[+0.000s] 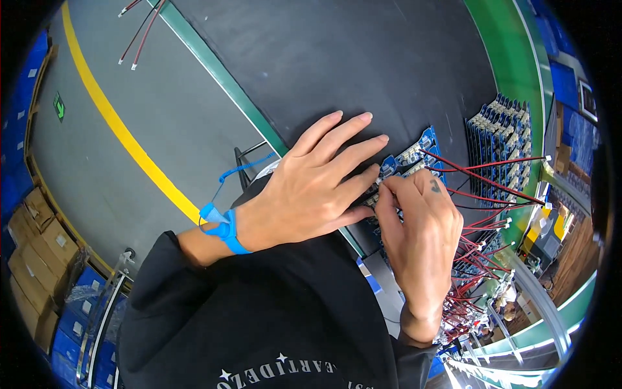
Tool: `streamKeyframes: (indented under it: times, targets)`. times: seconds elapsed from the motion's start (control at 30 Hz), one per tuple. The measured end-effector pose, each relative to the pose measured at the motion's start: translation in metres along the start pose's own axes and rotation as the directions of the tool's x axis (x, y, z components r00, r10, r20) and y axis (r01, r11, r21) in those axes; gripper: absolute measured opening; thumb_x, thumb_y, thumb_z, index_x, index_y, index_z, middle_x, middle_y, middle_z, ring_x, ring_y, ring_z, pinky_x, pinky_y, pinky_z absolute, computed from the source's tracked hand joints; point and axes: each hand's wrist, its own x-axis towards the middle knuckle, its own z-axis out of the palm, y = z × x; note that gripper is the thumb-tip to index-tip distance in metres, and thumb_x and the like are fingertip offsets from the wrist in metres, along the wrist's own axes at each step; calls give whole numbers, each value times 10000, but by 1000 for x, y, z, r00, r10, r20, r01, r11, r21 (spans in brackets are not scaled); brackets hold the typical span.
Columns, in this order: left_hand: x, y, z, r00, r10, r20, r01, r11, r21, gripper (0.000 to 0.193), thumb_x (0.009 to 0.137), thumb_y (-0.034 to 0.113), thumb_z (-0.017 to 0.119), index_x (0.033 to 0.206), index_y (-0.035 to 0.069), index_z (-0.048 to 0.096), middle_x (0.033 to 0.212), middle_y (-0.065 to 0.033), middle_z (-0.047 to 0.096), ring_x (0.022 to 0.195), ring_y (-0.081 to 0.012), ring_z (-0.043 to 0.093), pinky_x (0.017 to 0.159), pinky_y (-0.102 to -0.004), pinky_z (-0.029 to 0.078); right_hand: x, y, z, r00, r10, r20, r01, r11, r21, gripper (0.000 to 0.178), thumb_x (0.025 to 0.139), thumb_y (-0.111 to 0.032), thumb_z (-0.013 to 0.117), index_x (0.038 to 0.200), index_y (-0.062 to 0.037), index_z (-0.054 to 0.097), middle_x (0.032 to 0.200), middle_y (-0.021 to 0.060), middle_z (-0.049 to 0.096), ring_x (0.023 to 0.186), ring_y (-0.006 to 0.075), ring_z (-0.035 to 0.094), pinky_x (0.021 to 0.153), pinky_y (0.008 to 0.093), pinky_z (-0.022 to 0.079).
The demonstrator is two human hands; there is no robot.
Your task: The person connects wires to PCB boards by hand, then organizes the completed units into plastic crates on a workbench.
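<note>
A blue circuit board [427, 141] with white connectors lies on the dark mat near its front edge, partly hidden by my hands. My left hand [317, 175] is open, fingers stretched over the mat; its index fingertip and thumb reach the board's left side. A blue wrist strap [233, 232] is around my left wrist. Pinched together over the board are the thumb and forefinger of my right hand [418, 227]; what they hold is too small and covered to name. Red and black wires [483, 176] with white plugs run from the board to the right.
Stacked blue boards [499, 139] stand on the right, with many wired boards [476, 259] below them. More wires [144, 39] hang over the table's left edge. The dark mat [337, 58] stretches away ahead. Cardboard boxes [48, 253] and a yellow floor line [123, 133] are at left.
</note>
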Motion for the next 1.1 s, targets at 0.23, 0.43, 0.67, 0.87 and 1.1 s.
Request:
streamKeyframes:
  times: [0.23,0.43,0.67,0.87,1.1]
  targets:
    - [-1,-1,1,1000,-9,-29,9,1000,-10,349,620,242,760,891,55,643,1267,-119,524,1246,-351,427,1036,-514,309,5,-6,-3,999,-1,45,4,998,-66,136,766,-55,605,697,-21,493,692,126,469,656,304,532,548,395,420]
    - [-3,-1,0,999,-22,-38,21,1000,-22,310,627,239,756,846,50,648,1259,-125,529,1246,-351,427,1036,-508,309,5,-8,-1,998,24,52,-21,998,-62,119,760,-53,599,708,-22,497,701,129,477,665,308,541,549,401,421]
    - [-1,-3,1,999,-5,-49,4,1000,-12,277,630,257,733,775,53,614,1247,-130,546,1236,-346,442,1032,-514,308,10,-13,2,993,-32,115,52,983,-175,75,730,-26,583,738,-20,508,724,129,493,706,289,542,586,374,448]
    - [12,6,-5,999,19,48,-24,996,89,265,654,216,697,791,16,590,1264,-157,527,1238,-375,430,1012,-536,309,0,-6,10,988,-118,96,136,969,-208,140,616,-44,596,744,-7,555,757,113,531,808,261,553,638,356,461]
    - [9,13,0,988,-11,151,-23,975,223,504,707,215,704,1146,12,561,1307,-173,495,1263,-391,395,1051,-522,243,-54,-10,-5,883,-143,-448,170,985,21,299,627,-162,589,852,30,627,822,121,569,799,237,561,638,322,460]
